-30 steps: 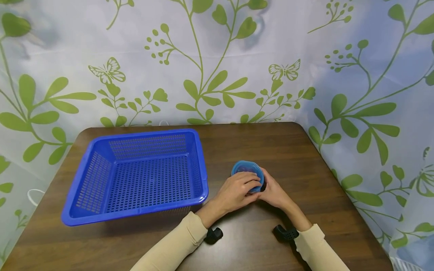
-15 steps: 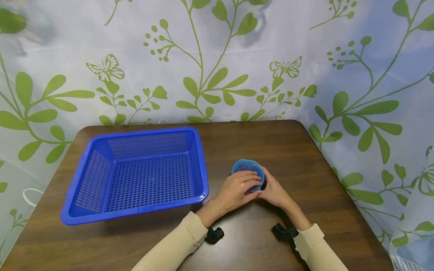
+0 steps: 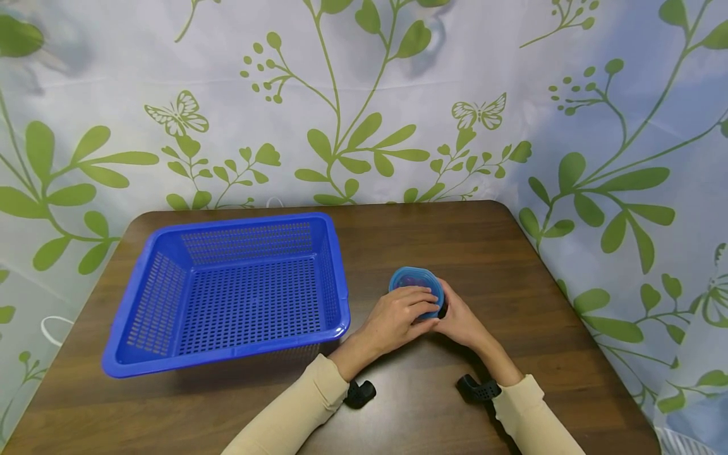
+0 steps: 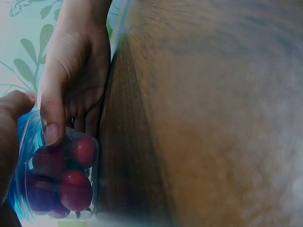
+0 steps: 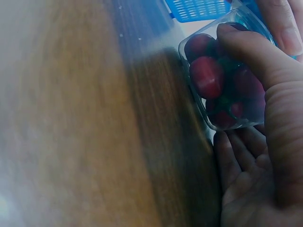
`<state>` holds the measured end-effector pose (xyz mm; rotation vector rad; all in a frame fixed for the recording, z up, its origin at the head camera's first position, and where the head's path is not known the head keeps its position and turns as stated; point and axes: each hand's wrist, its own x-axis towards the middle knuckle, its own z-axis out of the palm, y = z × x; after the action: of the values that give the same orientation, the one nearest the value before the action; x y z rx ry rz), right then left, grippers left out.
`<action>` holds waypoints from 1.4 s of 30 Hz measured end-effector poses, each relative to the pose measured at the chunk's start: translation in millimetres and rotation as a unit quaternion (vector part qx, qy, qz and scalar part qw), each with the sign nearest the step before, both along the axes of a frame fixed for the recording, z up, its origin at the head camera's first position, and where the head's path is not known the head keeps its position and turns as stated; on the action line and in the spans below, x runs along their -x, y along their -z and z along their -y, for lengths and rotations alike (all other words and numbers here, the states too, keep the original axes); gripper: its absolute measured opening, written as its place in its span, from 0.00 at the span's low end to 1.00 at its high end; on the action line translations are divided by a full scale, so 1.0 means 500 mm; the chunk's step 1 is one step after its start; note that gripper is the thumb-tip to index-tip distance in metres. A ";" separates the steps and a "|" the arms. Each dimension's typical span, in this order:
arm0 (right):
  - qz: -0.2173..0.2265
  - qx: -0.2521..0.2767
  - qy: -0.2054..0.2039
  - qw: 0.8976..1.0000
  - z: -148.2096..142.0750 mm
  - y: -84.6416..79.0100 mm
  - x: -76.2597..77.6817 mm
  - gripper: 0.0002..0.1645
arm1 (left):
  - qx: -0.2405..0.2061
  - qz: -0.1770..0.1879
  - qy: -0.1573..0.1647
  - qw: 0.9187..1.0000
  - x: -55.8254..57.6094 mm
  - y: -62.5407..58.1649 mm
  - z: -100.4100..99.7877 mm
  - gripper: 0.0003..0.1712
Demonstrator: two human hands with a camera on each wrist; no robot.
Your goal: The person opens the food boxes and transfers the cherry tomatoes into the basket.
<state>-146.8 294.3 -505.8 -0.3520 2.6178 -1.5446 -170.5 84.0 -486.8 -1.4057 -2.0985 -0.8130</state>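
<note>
A small clear plastic tub [image 5: 204, 109] with a translucent blue lid [image 3: 411, 273] is on the table, right of centre in the head view. Round red fruits [image 4: 75, 190], of a kind I cannot tell for sure, show through its wall. My left hand [image 3: 392, 321] lies over the lid, fingers bent across its top and thumb at the near side. My right hand [image 3: 462, 322] grips the tub from the right. Its thumb lies along the near wall in the right wrist view, and its other fingers reach around the far side, partly hidden.
A large blue perforated basket [image 3: 224, 357] with nothing in it stands on the left of the brown wooden table [image 3: 432, 234]. A leaf-patterned curtain [image 3: 483, 50] hangs behind and on both sides. Black wrist mounts [image 3: 478, 388] sit on both wrists.
The head view has tilted slightly. Both hands and the tub hold nearly the same place, with no clear movement of the lid.
</note>
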 end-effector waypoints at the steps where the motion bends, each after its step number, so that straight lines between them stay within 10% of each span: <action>1: 0.000 0.000 0.000 1.000 0.000 0.000 0.000 0.57 | 0.001 -0.003 -0.001 1.000 0.000 0.000 0.000 0.13; 12: -0.001 0.017 -0.007 1.000 0.000 0.003 0.000 0.55 | -0.001 -0.039 -0.008 0.999 0.003 0.002 0.003 0.15; 42: -0.012 0.004 -0.004 1.000 -0.003 0.006 0.000 0.54 | -0.004 0.000 0.005 1.000 0.005 -0.009 -0.003 0.14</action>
<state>-146.8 295.8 -508.7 -0.3832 2.6245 -1.5586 -172.9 85.4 -482.4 -1.4136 -2.0866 -0.8250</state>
